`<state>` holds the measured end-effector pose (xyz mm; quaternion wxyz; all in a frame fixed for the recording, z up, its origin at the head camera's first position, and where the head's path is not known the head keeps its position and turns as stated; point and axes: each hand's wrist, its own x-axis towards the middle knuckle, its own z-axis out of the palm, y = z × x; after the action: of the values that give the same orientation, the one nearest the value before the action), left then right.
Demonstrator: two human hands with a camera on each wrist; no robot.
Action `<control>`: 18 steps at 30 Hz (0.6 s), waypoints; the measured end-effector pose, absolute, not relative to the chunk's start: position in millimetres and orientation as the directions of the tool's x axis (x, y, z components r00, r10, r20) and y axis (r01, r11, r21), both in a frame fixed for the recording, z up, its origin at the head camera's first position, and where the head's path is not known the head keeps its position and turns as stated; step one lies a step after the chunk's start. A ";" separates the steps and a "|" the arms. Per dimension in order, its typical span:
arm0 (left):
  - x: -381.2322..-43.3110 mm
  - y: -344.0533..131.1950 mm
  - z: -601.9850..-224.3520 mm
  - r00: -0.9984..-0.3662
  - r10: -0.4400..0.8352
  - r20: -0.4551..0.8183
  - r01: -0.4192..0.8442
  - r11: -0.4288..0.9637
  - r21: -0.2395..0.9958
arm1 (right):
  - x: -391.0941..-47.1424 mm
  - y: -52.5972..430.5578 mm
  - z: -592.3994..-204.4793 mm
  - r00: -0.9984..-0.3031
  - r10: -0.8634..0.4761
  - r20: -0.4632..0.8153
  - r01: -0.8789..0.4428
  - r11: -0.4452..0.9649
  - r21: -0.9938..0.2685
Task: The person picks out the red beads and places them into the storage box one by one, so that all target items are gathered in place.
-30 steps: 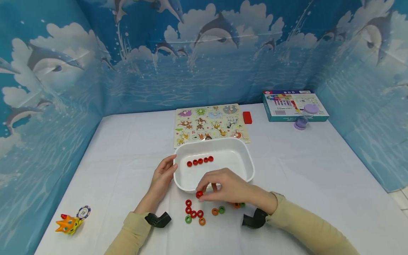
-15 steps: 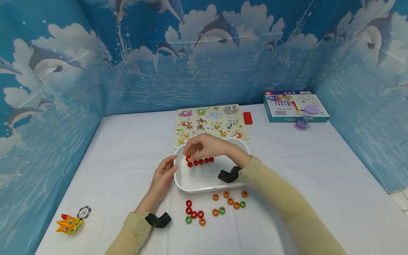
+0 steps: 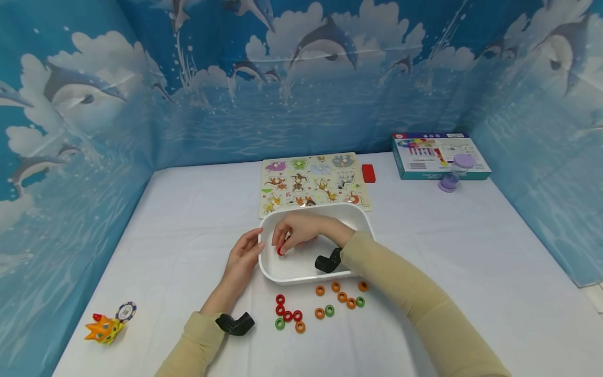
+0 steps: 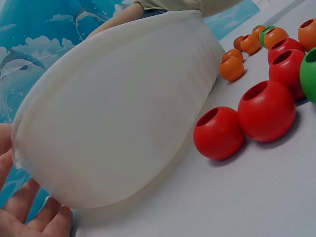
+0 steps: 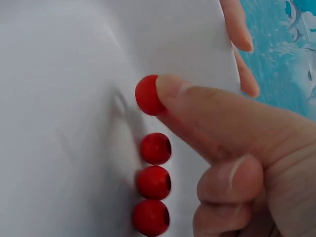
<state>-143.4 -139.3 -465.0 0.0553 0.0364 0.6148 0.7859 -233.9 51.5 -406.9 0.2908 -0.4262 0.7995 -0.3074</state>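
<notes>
My right hand is inside the white plastic tray and pinches a red bead between thumb and fingers near the tray's left end. Beside that bead, several other red beads stand in a line on the tray floor, mostly hidden by the hand in the head view. My left hand touches the tray's left outer side with loosely bent fingers. Loose red beads lie on the cloth in front of the tray, with orange beads and green beads among them.
Behind the tray lies an animal puzzle board, with a red block beside it. A flat box and a purple-ended hourglass stand back right. Front left are a toy figure and a round chip.
My right hand has carried a red bead from the tray's front edge into the tray, then lowered it towards the near left part. The left hand has stayed at the tray's side.
</notes>
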 end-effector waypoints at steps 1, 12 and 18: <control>-143.4 -139.3 -464.9 -0.991 0.134 -0.010 -0.042 -0.240 0.970 | -233.3 51.0 -407.9 -0.465 -0.862 -0.204 -0.509 0.448 -0.735; -143.3 -139.8 -464.6 -0.990 0.144 -0.003 -0.037 -0.232 0.972 | -229.2 57.7 -390.9 -0.498 -0.844 -0.200 -0.504 0.469 -0.725; -143.1 -138.8 -465.7 -0.991 0.135 -0.001 -0.033 -0.229 0.973 | -200.9 79.6 -355.0 -0.552 -0.832 -0.062 -0.519 0.401 -0.755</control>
<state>-143.1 -138.8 -465.7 0.0535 0.0413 0.6185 0.7829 -200.9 79.6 -355.0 0.2214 -0.4185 0.8072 -0.3527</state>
